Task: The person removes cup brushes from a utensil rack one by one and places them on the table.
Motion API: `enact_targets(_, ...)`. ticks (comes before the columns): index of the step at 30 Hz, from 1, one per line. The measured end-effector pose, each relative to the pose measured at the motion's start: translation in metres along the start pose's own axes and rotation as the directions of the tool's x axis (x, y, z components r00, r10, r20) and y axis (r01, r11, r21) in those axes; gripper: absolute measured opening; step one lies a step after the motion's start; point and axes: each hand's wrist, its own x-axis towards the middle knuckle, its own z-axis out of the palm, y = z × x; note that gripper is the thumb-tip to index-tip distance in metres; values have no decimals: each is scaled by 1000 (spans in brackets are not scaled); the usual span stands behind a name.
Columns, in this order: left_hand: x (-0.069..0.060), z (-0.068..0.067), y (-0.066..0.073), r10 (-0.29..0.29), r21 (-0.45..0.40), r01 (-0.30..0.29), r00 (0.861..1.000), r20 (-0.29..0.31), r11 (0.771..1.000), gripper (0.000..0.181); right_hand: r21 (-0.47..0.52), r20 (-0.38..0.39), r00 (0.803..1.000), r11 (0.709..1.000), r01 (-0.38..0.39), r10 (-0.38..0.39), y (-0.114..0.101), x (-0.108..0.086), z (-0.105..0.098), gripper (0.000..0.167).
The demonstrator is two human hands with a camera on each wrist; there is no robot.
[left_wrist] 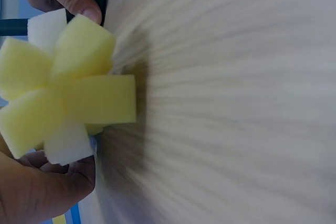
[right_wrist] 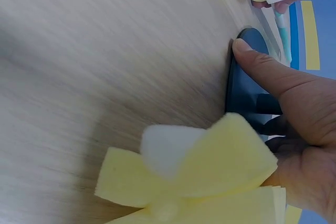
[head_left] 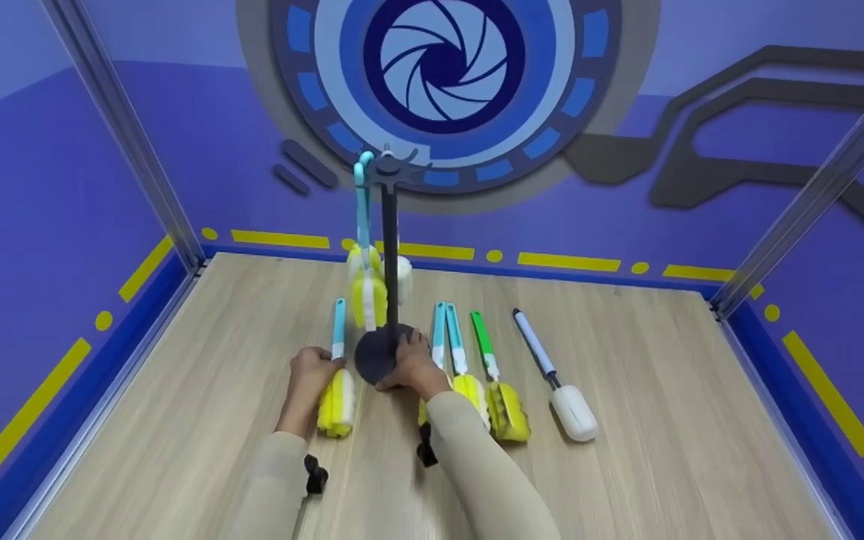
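My left hand (head_left: pixel 313 375) pinches a sponge bottle brush (head_left: pixel 336 405) at its neck. The brush has a yellow-and-white head toward me and a light-blue handle pointing away. In the left wrist view its sponge head (left_wrist: pixel 94 98) partly hides the fingers. My right hand (head_left: pixel 415 367) grips the foot of a dark rack stand (head_left: pixel 391 247), its thumb on the round base (right_wrist: pixel 249 72) and fingers near the post. From the hooked top, on the left side, hang light-blue-handled sponge brushes (head_left: pixel 369 296). A white sponge head (head_left: pixel 403 279) shows behind the post.
Right of the stand lie two light-blue-handled brushes, one (head_left: pixel 469 390) partly behind my right arm. Beyond them are a green-handled yellow brush (head_left: pixel 508 411) and a white-headed brush (head_left: pixel 574 412). Purple-blue panels (head_left: pixel 552 217) enclose the wooden table (head_left: pixel 657 375) at back and sides.
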Motion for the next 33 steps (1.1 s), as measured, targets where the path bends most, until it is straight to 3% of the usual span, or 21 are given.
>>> enact_targets(14, 2, 7, 2, 63, -16, -63, 998, 13, 998, 28, 19, -20, 999, 999, 31, -31, 3, -3, -3, 112)
enact_targets(20, 3, 12, 2, 111, 3, -111, 993, 33, 994, 16, -2, -24, 999, 1000, 21, -21, 3, -3, 0, 113)
enact_targets(26, 2, 14, 4, 134, -12, -133, 991, 30, 991, 31, -96, -17, 998, 994, 52, -54, 1, -2, -1, 111)
enact_targets(33, 2, 17, 7, 121, 2, -121, 992, 36, 993, 37, -50, -14, 999, 998, 42, -43, 0, -2, -1, 112)
